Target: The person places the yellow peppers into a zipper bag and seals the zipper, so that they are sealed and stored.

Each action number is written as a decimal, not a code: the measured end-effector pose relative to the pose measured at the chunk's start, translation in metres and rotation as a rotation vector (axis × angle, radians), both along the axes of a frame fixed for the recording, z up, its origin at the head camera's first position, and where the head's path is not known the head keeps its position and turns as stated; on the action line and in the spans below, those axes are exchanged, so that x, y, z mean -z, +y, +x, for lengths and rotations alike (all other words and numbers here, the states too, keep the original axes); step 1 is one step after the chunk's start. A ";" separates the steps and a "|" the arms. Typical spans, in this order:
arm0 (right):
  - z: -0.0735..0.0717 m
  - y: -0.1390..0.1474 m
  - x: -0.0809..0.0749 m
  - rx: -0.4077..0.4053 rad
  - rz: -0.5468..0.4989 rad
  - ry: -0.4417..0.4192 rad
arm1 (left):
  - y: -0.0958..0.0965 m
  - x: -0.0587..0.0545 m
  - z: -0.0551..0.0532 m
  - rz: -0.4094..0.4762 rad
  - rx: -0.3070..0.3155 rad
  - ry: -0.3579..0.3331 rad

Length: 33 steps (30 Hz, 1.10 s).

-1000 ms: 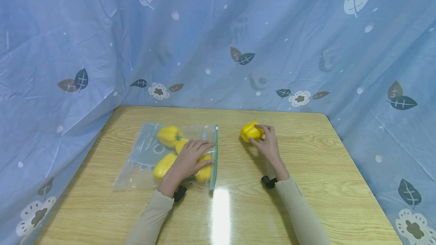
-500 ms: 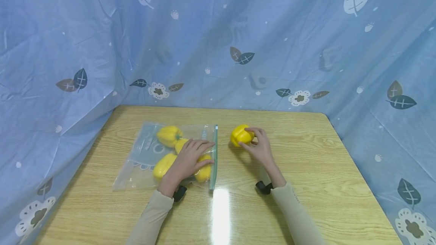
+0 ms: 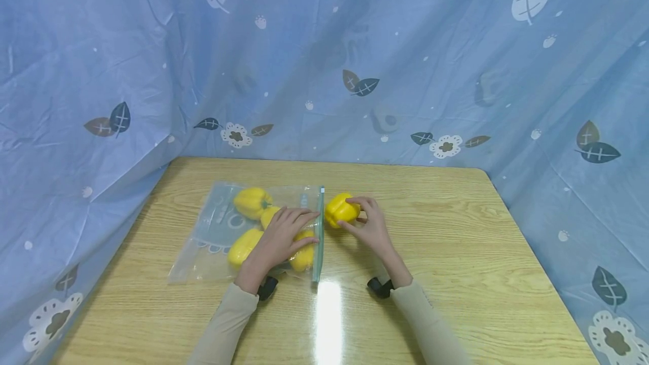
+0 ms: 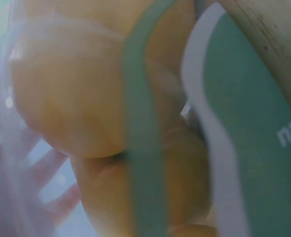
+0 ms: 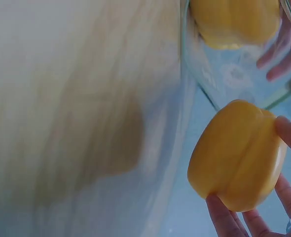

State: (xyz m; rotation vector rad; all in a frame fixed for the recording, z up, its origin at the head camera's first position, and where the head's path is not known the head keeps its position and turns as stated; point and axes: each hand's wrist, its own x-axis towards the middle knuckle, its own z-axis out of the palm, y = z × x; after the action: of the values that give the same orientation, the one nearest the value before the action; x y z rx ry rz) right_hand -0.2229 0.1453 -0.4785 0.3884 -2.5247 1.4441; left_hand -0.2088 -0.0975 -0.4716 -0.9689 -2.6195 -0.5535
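A clear zip bag lies flat on the table, with several yellow bell peppers inside. Its green-edged mouth faces right, and in the right wrist view this mouth stands parted. My left hand rests on top of the bag over the peppers, fingers extended toward the mouth; through the film its fingers show in the left wrist view. Just right of the mouth, my right hand holds another yellow bell pepper between thumb and fingertips. That pepper's ribbed side fills the grip in the right wrist view.
The wooden table carries a bright light reflection near its front. A blue patterned curtain encloses the back and both sides. Dark wrist cameras sit under both wrists.
My right hand has carried the bell pepper left and slightly nearer to me, up to the bag's mouth. The left hand and the bag have stayed in place.
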 end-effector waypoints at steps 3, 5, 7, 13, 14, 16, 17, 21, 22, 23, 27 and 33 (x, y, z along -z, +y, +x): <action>0.001 -0.007 0.004 -0.015 0.001 -0.007 | 0.000 0.000 0.000 -0.003 -0.001 -0.001; 0.001 -0.011 0.006 -0.018 0.000 -0.015 | 0.000 0.001 0.000 -0.002 0.000 0.002; 0.001 -0.015 0.008 -0.013 -0.003 -0.031 | 0.000 0.001 0.000 0.000 0.002 0.004; 0.004 -0.025 0.009 -0.001 -0.016 -0.056 | 0.001 0.001 -0.001 0.006 0.007 0.009; 0.004 -0.026 0.009 -0.004 -0.011 -0.060 | 0.001 0.001 -0.001 0.004 0.006 0.010; 0.005 -0.028 0.010 -0.010 -0.004 -0.067 | 0.001 0.001 -0.001 0.002 0.009 0.012; 0.005 -0.029 0.010 -0.014 -0.001 -0.072 | 0.001 0.001 -0.001 0.000 0.009 0.013; 0.006 -0.032 0.011 -0.012 -0.008 -0.074 | 0.001 0.001 -0.001 -0.004 0.011 0.015; 0.007 -0.032 0.011 -0.007 -0.018 -0.072 | 0.001 0.002 -0.001 -0.003 0.011 0.015; 0.007 -0.032 0.010 -0.003 -0.027 -0.072 | 0.001 0.002 -0.001 -0.002 0.010 0.016; 0.009 -0.030 0.007 0.013 -0.050 -0.070 | 0.000 0.001 -0.001 0.001 0.004 0.012; 0.010 -0.029 0.004 0.015 -0.073 -0.072 | -0.001 0.000 -0.001 0.012 0.001 -0.003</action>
State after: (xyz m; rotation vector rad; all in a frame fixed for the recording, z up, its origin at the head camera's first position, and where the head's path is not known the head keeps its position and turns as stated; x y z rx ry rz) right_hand -0.2130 0.1162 -0.4823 0.3095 -2.5155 1.5662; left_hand -0.2103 -0.0981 -0.4716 -0.9665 -2.6153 -0.5711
